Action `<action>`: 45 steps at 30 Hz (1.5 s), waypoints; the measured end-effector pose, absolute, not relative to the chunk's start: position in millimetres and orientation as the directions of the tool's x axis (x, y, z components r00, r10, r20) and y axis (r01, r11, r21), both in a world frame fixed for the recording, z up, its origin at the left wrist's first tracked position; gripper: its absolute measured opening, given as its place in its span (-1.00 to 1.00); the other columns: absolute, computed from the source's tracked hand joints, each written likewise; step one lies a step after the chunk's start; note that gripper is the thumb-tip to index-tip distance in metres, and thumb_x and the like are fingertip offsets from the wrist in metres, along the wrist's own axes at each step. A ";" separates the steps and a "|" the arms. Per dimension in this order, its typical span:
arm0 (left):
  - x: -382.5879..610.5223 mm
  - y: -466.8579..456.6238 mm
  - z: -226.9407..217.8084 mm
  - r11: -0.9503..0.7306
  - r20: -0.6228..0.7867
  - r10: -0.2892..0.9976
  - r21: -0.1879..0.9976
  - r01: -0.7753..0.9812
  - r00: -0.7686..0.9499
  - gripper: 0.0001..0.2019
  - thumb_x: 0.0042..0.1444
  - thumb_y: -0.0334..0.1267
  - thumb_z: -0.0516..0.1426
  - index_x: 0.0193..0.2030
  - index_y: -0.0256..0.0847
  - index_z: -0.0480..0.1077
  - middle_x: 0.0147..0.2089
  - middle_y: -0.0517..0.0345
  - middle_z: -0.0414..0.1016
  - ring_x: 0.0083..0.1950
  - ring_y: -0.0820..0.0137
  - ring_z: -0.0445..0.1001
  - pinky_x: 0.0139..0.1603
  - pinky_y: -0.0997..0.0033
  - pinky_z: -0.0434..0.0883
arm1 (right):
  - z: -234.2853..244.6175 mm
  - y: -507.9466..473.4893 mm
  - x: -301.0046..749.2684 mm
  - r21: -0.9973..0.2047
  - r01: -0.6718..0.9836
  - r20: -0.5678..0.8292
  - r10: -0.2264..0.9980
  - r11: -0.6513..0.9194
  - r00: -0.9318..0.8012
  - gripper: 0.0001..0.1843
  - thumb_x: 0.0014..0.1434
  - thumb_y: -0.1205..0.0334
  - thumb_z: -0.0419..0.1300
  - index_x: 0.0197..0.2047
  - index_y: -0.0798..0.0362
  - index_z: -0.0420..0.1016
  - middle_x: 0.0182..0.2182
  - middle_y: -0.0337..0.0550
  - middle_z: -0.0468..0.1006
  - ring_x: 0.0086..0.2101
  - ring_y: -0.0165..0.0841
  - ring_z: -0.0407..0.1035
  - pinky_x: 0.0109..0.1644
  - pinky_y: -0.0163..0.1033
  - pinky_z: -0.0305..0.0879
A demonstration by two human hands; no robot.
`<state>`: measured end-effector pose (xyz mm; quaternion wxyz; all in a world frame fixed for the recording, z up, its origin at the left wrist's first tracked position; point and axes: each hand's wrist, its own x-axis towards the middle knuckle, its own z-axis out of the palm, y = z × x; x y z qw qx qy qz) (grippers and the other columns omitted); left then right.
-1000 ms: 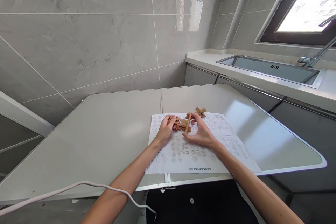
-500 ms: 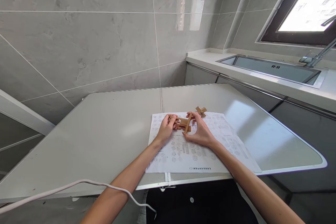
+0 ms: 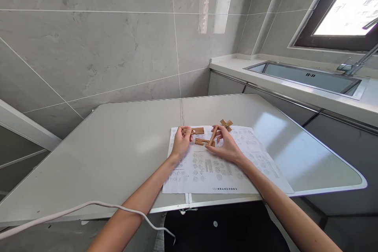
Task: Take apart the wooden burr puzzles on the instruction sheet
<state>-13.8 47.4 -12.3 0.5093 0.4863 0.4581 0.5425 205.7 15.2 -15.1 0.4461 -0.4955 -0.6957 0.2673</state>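
My left hand (image 3: 180, 143) pinches one flat wooden puzzle bar (image 3: 197, 130) at its left end, over the top left of a printed instruction sheet (image 3: 218, 169). My right hand (image 3: 226, 147) grips a slanted wooden stick (image 3: 213, 135) that is joined to another notched bar (image 3: 201, 141) lying on the sheet. A small assembled wooden cross piece (image 3: 226, 125) rests just beyond my right fingers, touching neither hand.
The sheet lies on a grey folding table (image 3: 118, 149) against a tiled wall. A white cable (image 3: 73, 209) runs along the near left edge. To the right are a counter with a steel sink (image 3: 307, 76) and a tap (image 3: 356, 63) under a window.
The wooden pieces held together between both hands have come apart: my left hand has drawn one bar up and to the left, while my right hand keeps the stick and the other bar.
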 end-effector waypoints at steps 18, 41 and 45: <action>-7.8 32.0 -8.0 -0.376 0.282 0.926 0.758 0.533 0.251 -0.90 0.33 -0.27 0.16 -0.06 -0.09 0.49 -0.03 0.09 0.62 0.03 0.20 0.59 0.07 0.18 0.52 | -17.8 11.2 203.5 -0.714 0.600 0.314 0.931 0.360 -0.186 -0.17 0.04 -0.10 0.45 0.28 -0.10 0.23 -0.06 -0.15 0.49 -0.34 -0.28 0.45 -0.16 -0.06 0.46; -14.3 41.7 -17.5 -0.402 0.356 0.906 0.554 0.729 0.229 -0.78 0.40 -0.34 0.07 0.06 -0.08 0.50 0.07 0.06 0.54 0.13 0.17 0.51 0.23 0.01 0.39 | -25.9 13.4 206.3 -0.674 0.642 0.271 0.931 0.365 -0.244 -0.07 0.09 -0.17 0.41 0.39 -0.11 0.13 0.08 -0.05 0.43 -0.12 -0.15 0.47 -0.03 -0.01 0.49; -13.0 38.9 -18.5 -0.437 0.358 0.889 0.483 0.759 0.284 -0.75 0.40 -0.18 0.12 0.14 -0.07 0.51 0.08 0.01 0.50 0.15 0.14 0.46 0.25 -0.03 0.37 | -25.1 13.9 206.4 -0.679 0.639 0.267 0.932 0.361 -0.243 -0.06 0.09 -0.17 0.41 0.41 -0.11 0.12 0.09 -0.04 0.43 -0.11 -0.14 0.48 -0.02 -0.01 0.49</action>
